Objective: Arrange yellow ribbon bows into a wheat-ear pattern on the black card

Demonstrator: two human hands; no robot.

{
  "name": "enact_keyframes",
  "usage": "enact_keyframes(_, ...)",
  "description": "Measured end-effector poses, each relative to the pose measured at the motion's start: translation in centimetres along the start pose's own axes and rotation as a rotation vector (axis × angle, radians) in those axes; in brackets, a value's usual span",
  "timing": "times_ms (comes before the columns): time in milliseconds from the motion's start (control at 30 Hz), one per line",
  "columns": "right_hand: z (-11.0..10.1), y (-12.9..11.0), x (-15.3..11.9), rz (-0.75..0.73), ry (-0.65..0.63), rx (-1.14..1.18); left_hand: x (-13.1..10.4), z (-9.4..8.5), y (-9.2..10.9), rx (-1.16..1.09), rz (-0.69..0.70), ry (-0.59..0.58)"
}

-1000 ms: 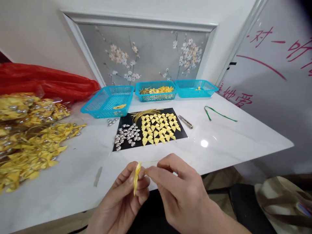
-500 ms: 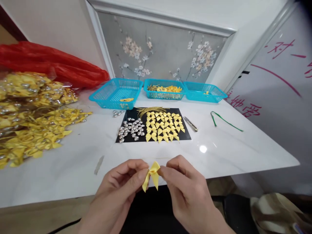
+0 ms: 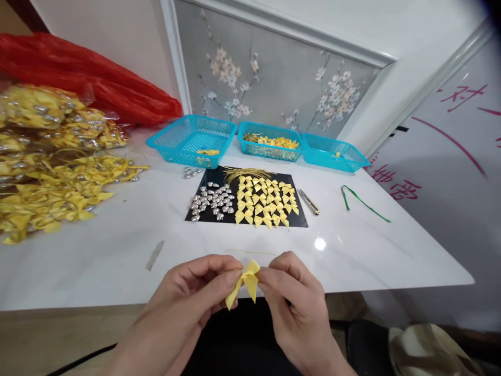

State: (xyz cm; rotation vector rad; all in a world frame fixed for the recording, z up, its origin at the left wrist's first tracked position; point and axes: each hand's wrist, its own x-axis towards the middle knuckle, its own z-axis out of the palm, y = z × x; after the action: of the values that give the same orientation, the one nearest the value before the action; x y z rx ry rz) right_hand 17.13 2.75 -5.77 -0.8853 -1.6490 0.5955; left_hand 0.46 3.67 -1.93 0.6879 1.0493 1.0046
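Note:
Near the table's front edge, a yellow ribbon bow (image 3: 247, 281) is held up between both hands, its two tails hanging down. My left hand (image 3: 203, 297) pinches the bow's left side with thumb and forefinger. My right hand (image 3: 295, 303) has its fingers closed at the bow's right side; the fingertips partly hide what they grip. Beyond the hands lies a black mat (image 3: 230, 216) with several yellow bows (image 3: 266, 201) in rows. Silver heart-shaped beads (image 3: 213, 201) cover its left part, and gold cords (image 3: 250, 173) lie along its back edge.
Blue baskets stand at the back: left (image 3: 188, 141), middle (image 3: 270, 151) with yellow pieces, right (image 3: 336, 154). A box cutter (image 3: 309, 202) and green ribbon (image 3: 366, 204) lie right of the mat. Bagged yellow bows (image 3: 58, 193) and red plastic (image 3: 97, 78) fill the left side.
The view has tilted and shifted slightly. Both hands keep hold of the bow in nearly the same place, with the bow turned a little.

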Motion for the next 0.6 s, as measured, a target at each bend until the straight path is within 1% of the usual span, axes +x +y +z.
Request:
enact_keyframes(200, -0.05, -0.03, 0.08, -0.015, 0.012, -0.015, -0.22, 0.34, 0.23, -0.078, -0.056, 0.002)
enact_keyframes(367, 0.31, -0.25, 0.00, 0.027, 0.026, 0.044, -0.52, 0.21, -0.05, -0.094, -0.044, -0.016)
enact_keyframes(500, 0.54, -0.24, -0.35, 0.067, 0.008, 0.130, -0.48, -0.09, -0.41, -0.097, -0.022, -0.061)
enact_keyframes(600, 0.58, -0.24, -0.46, 0.075, -0.006, 0.155, -0.48, -0.10, -0.35, -0.100, -0.025, -0.061)
